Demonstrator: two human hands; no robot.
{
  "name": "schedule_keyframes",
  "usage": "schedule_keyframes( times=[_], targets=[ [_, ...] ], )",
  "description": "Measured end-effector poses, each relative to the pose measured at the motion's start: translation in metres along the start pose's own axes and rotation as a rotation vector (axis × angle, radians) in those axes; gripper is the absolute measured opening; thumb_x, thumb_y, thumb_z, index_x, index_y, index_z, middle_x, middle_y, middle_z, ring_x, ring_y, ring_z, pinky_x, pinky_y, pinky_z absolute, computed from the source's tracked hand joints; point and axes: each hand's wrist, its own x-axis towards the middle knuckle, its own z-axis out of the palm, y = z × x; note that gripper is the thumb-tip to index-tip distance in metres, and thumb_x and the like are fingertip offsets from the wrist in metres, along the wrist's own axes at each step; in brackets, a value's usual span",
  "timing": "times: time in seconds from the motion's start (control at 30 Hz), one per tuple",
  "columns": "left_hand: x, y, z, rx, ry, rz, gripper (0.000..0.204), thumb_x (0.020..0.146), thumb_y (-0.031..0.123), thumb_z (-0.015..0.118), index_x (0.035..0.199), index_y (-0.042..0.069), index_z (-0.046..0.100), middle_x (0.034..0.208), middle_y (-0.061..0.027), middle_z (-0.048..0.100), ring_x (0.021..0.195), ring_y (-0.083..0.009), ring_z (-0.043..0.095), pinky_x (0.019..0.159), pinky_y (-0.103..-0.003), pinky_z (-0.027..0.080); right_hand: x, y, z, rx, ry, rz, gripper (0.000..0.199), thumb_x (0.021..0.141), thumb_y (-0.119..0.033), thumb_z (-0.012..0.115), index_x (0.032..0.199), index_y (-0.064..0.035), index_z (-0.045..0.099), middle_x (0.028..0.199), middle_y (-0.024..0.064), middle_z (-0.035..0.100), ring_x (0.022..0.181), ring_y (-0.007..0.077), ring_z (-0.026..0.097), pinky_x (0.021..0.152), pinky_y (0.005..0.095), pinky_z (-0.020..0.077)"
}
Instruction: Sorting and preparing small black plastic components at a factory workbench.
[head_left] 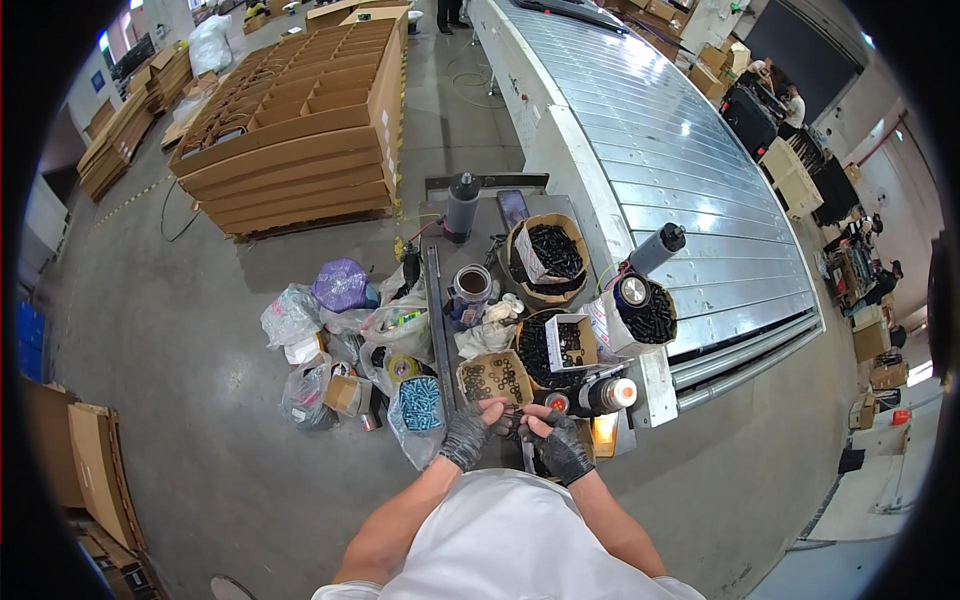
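My left hand [470, 434] and my right hand [558, 443], both in dark gloves with bare fingertips, meet close together at the near edge of a cluttered bench. The fingers of each are pinched together. Whatever they hold is too small and dark to make out. Just beyond my left fingertips sits an open cardboard box [482, 377] of small dark rings. To its right stand a container of black bolts [533, 350] and a white box [569, 342] with small dark parts. A red-topped item [557, 402] is near my right fingers.
Bags, one with blue bolts [420, 404], lie left of the bench rail [437, 320]. A mug [470, 285], a thermos [611, 394], a phone [513, 207] and two grey cylindrical tools [462, 210] stand around. A roller conveyor [690, 200] runs right; stacked cartons [300, 165] stand left.
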Motion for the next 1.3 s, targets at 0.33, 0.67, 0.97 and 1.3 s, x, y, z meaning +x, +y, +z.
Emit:
schedule_keyframes(
  times=[0.33,0.67,0.97,1.3],
  targets=[
    [0.010,-0.015,-0.005,0.081,0.035,0.049,0.033,0.092,0.024,0.065,0.114,-0.001,0.065,0.101,-0.0079,0.070,0.089,-0.0137,0.064,0.084,-0.026,0.050,0.003,0.003,0.011,-0.311,0.135,-0.160,0.020,0.088,-0.007,0.064,0.106,0.0011,0.063,0.100,0.0077,0.067,0.091,0.0148,0.063,0.084,0.0287,0.0499],
    [0.008,-0.017,-0.006,0.021,0.009,0.016,0.034,0.092,0.024,0.065,0.116,0.001,0.063,0.098,-0.0076,0.069,0.087,-0.0149,0.064,0.080,-0.027,0.051,-0.001,0.003,0.015,-0.538,0.114,-0.211,0.022,0.091,-0.010,0.062,0.109,0.0012,0.063,0.102,0.0082,0.067,0.091,0.0146,0.063,0.087,0.0295,0.0502],
    [0.006,-0.013,-0.019,-0.316,-0.038,-0.026,0.031,0.091,0.024,0.066,0.113,0.004,0.062,0.097,-0.0047,0.067,0.082,-0.0137,0.064,0.074,-0.025,0.053,-0.016,-0.006,0.000,0.440,-0.105,0.097,0.040,0.088,-0.009,0.049,0.125,0.0067,0.051,0.126,0.0195,0.056,0.123,0.0292,0.051,0.109,0.0379,0.0379],
    [-0.005,-0.004,-0.012,-0.209,-0.036,-0.003,0.036,0.090,0.028,0.068,0.116,0.004,0.061,0.099,-0.0051,0.066,0.082,-0.0132,0.062,0.073,-0.025,0.052,-0.024,-0.017,-0.002,0.264,-0.272,0.041,0.052,0.078,0.003,0.049,0.130,0.0053,0.049,0.129,0.0186,0.055,0.125,0.0283,0.049,0.111,0.0369,0.0347]
  ],
)
